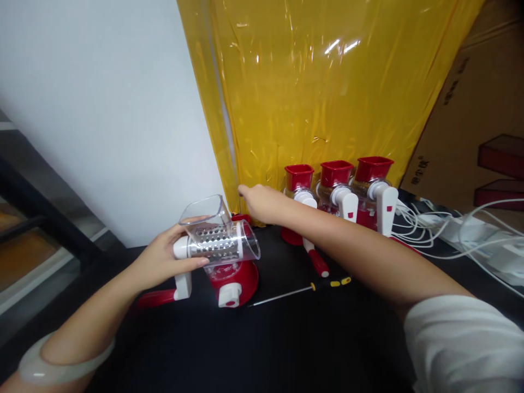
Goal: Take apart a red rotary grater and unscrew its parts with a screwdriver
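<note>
A rotary drum grater (215, 245) with a clear housing, a perforated metal drum and a red base stands tilted on the black table. My left hand (170, 254) is closed around the crank side of its housing, thumb along the front. The grater's white crank with a red handle (158, 298) hangs below that hand. Behind the grater, my right hand (262, 203) is held with curled fingers, close to a small red part (240, 218) partly hidden by the clear housing. What its fingers hold, if anything, is hidden.
Several items line the back: three more graters with red hoppers (336, 173) stand right of my hands, partly behind my right forearm. A screwdriver (303, 291) lies in front. White cables (426, 232) tangle at right, by a cardboard box (470, 120). Yellow wrapping (327, 82) rises behind.
</note>
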Demonstrator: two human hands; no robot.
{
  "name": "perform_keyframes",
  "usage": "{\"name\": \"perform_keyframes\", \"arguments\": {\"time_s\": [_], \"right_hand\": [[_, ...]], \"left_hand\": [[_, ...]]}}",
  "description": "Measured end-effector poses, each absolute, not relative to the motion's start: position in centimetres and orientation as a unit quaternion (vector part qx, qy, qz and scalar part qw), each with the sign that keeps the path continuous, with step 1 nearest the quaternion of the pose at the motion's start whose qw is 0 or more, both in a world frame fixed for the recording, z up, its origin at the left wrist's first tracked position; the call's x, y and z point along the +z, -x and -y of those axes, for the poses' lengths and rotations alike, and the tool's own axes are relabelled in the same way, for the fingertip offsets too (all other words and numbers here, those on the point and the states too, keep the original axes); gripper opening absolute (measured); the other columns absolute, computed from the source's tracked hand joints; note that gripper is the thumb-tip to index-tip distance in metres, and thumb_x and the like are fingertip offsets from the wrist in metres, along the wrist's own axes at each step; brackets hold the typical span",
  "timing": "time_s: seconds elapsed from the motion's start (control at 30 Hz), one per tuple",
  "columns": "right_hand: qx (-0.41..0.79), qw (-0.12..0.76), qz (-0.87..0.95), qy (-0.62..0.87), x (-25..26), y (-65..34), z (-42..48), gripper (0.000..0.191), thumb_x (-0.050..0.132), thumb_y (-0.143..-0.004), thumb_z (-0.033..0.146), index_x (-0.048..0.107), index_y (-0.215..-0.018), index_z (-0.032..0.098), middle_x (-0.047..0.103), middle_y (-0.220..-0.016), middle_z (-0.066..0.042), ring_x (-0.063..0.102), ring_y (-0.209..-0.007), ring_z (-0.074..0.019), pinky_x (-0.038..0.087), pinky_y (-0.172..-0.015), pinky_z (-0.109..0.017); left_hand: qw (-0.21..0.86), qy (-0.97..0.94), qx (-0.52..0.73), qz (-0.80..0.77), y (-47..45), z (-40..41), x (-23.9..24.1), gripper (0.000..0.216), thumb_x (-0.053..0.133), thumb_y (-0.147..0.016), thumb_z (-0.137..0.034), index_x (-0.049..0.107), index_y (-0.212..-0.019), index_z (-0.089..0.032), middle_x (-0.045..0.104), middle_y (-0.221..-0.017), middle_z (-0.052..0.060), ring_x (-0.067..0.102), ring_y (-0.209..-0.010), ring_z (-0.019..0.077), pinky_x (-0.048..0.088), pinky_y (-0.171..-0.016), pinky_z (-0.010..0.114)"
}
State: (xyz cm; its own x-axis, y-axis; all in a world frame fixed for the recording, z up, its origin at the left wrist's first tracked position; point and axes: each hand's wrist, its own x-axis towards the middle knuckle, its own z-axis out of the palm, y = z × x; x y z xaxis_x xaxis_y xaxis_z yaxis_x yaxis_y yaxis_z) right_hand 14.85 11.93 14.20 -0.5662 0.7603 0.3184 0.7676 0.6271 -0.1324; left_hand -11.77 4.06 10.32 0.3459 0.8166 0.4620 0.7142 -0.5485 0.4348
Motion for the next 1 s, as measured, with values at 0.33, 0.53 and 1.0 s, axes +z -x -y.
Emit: {"name": "perform_keyframes", "arguments": {"time_s": [0.33, 0.53, 1.0], "right_hand": [[0.472, 0.467, 0.653, 0.364, 6.2, -16.1, -4.1, 0.036, 0.07, -0.084, 0.034, 0.051, -0.11, 0.019, 0.067, -0.107, -0.009, 0.067, -0.098, -0.0168, 0.055, -0.093, -0.037], [0.627, 0.448, 0.583, 0.257, 5.8, -14.4, -4.9, 0.053, 0.086, -0.066, 0.031, 0.06, -0.11, 0.017, 0.073, -0.113, -0.009, 0.07, -0.108, -0.0216, 0.052, -0.105, -0.043], [0.629, 0.412, 0.619, 0.227, 4.2, -14.3, -5.4, 0.04, 0.082, -0.069, 0.038, 0.071, -0.101, 0.016, 0.078, -0.102, -0.009, 0.072, -0.102, -0.0231, 0.05, -0.104, -0.047]], "left_hand": [[0.106, -0.811, 0.386, -0.428, 9.2, -4.6, 9.3, 0.065, 0.081, -0.07, -0.048, 0.056, -0.124, -0.023, 0.07, -0.122, 0.013, 0.066, -0.114, 0.0322, 0.052, -0.101, 0.051], [0.095, -0.783, 0.436, -0.434, 9.5, -3.8, 7.4, 0.059, 0.059, -0.087, -0.059, 0.05, -0.129, -0.018, 0.064, -0.129, 0.017, 0.064, -0.116, 0.0313, 0.051, -0.099, 0.048], [0.117, -0.703, 0.467, -0.524, 9.1, -3.3, 4.5, 0.044, 0.047, -0.093, -0.058, 0.048, -0.116, -0.021, 0.053, -0.06, -0.006, 0.054, -0.05, 0.0162, 0.045, -0.055, 0.03]]}}
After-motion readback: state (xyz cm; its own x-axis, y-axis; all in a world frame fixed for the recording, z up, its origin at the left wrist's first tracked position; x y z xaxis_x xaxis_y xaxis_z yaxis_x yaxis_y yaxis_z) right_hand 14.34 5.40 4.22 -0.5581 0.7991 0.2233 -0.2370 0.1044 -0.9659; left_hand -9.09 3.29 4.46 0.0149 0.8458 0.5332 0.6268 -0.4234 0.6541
